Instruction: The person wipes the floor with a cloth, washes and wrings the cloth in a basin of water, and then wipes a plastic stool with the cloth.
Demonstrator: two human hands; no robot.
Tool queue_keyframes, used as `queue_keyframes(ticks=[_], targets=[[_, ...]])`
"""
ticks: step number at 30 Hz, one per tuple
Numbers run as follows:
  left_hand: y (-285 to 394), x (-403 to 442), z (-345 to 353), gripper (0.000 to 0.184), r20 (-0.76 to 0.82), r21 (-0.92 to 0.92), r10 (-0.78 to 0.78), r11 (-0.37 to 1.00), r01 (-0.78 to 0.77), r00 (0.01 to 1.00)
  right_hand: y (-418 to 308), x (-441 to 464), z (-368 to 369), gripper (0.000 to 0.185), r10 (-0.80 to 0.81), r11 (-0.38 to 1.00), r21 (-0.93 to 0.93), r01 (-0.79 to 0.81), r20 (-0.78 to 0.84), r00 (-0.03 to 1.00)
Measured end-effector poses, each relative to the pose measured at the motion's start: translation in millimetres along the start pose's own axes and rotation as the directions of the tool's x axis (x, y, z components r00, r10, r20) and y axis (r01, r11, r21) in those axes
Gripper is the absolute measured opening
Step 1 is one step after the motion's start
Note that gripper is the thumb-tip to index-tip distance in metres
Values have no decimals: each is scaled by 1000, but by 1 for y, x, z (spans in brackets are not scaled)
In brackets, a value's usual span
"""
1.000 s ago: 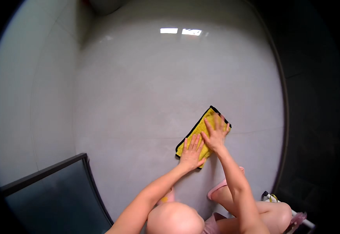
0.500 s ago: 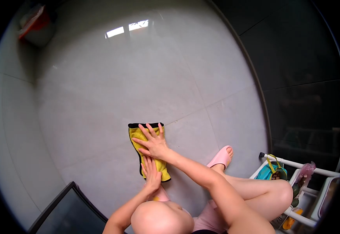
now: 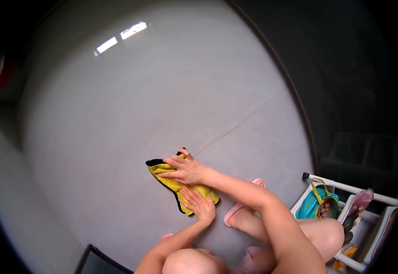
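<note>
A yellow cloth with black edging (image 3: 162, 173) lies on the grey tiled floor (image 3: 116, 118), somewhat rumpled. Flat on its lower part rests my left hand (image 3: 200, 204), fingers spread and pointing up-left. My right hand (image 3: 185, 169) presses on the upper part of the cloth, just above my left hand, with its fingers apart. Both hands touch the cloth from above, and neither is wrapped round it.
At the lower right stands a white rack (image 3: 352, 187) with a turquoise bag (image 3: 309, 205) and a pink plastic bag (image 3: 362, 199). A black-framed panel (image 3: 99, 262) is at the bottom left. My feet wear pink slippers (image 3: 232, 213). A red object (image 3: 2, 81) is at the far left.
The view has turned. Both hands and the cloth have moved left over the floor since the earliest frame. The cloth is more rumpled, and the rack shows more fully.
</note>
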State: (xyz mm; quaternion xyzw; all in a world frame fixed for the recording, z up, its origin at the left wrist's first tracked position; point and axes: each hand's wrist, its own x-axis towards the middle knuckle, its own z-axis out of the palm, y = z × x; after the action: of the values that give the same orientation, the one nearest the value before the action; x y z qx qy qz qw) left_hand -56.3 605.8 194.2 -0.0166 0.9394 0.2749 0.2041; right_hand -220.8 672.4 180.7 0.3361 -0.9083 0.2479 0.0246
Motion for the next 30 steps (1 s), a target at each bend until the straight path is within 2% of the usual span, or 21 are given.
queue_keyframes(ticks=[1,3,4,5,7,8,11,12,14,15,17,18,20,21,23,24,26,27,28,29,30], targets=[[7,2,2,84,-46,9,-16,1000,17,999,7,-2,-1,47,24,1000,1,-24,-13,1000],[19,10,2,83,-82,22,27,999,-26,996,11,-1,-6,48,-8,970,-241,-31,-157,988],[33,19,7,82,-119,30,64,998,-61,991,25,-9,-14,52,31,926,-365,-98,-184,982],[48,29,11,82,-90,51,79,996,-75,993,39,-20,-24,52,68,926,-353,-135,-196,978],[70,46,7,82,-2,82,178,981,-178,984,58,-34,-43,58,300,835,-421,-354,-190,935],[80,53,5,82,13,92,196,976,-196,980,69,-42,-52,58,320,826,-419,-377,-202,926],[100,79,3,82,124,39,339,938,-346,933,102,-76,-78,59,562,657,-451,-604,-241,791],[104,92,2,83,159,52,475,871,-488,865,109,-89,-89,58,631,578,-433,-692,-300,715],[110,114,-8,82,228,44,689,698,-714,688,115,-128,-104,56,713,310,-521,-795,-426,557],[110,127,-16,81,260,26,766,603,-797,588,105,-146,-110,53,760,255,-450,-856,-454,465],[106,145,-27,76,353,-32,858,409,-912,373,78,-175,-110,51,835,126,-377,-918,-460,304],[100,153,-32,75,384,-62,882,319,-946,273,60,-180,-108,51,833,109,-375,-920,-470,290],[94,168,-43,72,482,-85,873,133,-988,76,27,-192,-109,52,953,-11,-292,-956,-293,79],[92,175,-49,73,499,-121,867,67,-990,-2,15,-198,-114,52,953,-17,-287,-958,-296,72],[97,185,-65,65,541,-210,835,17,-978,-102,2,-211,-129,58,996,50,-203,-978,-66,65],[98,184,-63,65,532,-203,840,5,-979,-106,3,-211,-136,58,994,51,-205,-977,-83,69],[89,180,-47,58,543,-258,837,245,-934,69,9,-211,-148,64,853,452,-282,-846,-140,503],[88,171,-48,54,423,-198,890,273,-941,169,12,-209,-147,67,714,620,-316,-718,-152,684],[84,164,-49,58,365,-181,883,377,-908,294,12,-204,-142,79,659,720,-253,-647,-45,751],[79,156,-50,63,308,-172,855,481,-860,417,5,-201,-133,79,654,727,-244,-642,-40,755],[73,151,-50,63,316,-168,848,490,-855,425,-4,-202,-122,86,684,716,-221,-663,29,729]])
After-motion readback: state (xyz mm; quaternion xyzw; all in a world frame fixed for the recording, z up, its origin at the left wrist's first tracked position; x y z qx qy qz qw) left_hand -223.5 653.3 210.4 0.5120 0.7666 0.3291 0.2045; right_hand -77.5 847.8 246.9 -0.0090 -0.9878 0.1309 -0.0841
